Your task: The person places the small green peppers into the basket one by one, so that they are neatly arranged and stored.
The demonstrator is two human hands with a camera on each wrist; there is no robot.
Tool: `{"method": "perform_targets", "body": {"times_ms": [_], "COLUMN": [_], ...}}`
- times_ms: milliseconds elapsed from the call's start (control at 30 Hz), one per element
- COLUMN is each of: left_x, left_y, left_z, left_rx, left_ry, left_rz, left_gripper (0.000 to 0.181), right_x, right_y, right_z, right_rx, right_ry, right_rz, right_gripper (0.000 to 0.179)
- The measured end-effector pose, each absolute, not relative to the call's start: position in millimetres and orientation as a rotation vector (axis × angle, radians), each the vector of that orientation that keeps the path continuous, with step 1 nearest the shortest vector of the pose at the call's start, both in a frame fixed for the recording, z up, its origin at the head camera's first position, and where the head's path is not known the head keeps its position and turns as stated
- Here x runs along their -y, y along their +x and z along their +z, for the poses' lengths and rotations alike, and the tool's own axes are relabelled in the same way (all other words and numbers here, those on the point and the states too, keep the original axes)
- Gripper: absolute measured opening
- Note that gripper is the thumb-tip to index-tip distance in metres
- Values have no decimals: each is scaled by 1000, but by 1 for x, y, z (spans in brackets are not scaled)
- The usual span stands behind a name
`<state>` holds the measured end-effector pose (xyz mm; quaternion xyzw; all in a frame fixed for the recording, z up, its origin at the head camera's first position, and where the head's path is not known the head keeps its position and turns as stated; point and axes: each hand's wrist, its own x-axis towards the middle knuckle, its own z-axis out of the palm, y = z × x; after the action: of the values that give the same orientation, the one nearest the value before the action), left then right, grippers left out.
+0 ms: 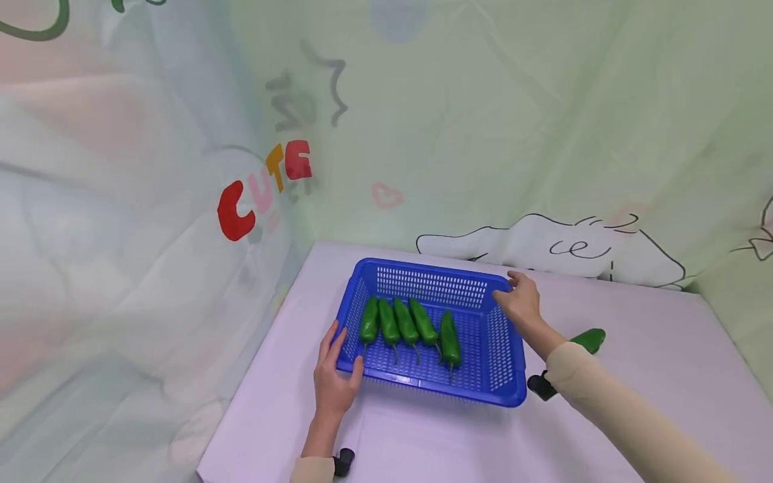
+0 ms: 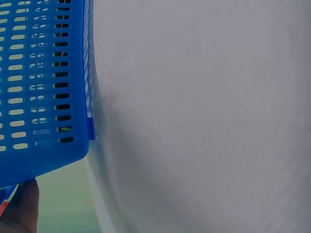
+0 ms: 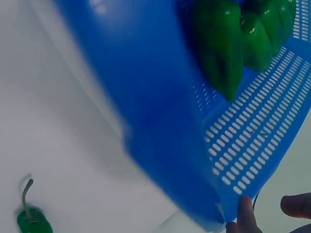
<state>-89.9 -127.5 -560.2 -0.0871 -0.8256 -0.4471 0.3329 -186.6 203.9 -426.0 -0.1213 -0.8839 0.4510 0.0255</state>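
Note:
A blue plastic basket [image 1: 431,389] with slotted walls holds several green peppers [image 1: 406,322] lying side by side. At its near left corner my left hand [image 1: 335,386] grips the rim, fingers along the outer side and thumb at the front. In the left wrist view a digit shows below the basket's corner. My right hand [image 1: 521,302] is at the far right corner. In the right wrist view one finger [image 3: 245,211] touches the rim, while another digit stands apart with a gap between them. How close the basket's base is to the table, I cannot tell.
Another green pepper [image 1: 590,339] lies on the white table [image 1: 658,362], partly hidden behind my right sleeve. A hanging fabric wall with drawings [image 1: 483,134] rises close behind the basket, with another at the left [image 1: 121,268].

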Motion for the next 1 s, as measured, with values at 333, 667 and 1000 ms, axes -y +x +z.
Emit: {"method": "perform_targets", "body": {"times_ms": [333,667,1000], "left_x": [128,127,129], "left_y": [-91,-89,-92], "left_z": [-559,-558,-559], "left_rx": [2138,2164,2154], "left_ry": [-239,-219,-238], "left_rz": [-1179,-1190,-1141], "left_gripper": [58,58,59], "right_x": [-164,-144,-136], "right_y": [-189,-189,-192], "right_z": [-446,-463,-482], "right_rx": [2880,2954,3035], "right_ry": [-369,-381,-369], "right_rz": [1432,1468,1352], "right_gripper": [65,64,61]}}
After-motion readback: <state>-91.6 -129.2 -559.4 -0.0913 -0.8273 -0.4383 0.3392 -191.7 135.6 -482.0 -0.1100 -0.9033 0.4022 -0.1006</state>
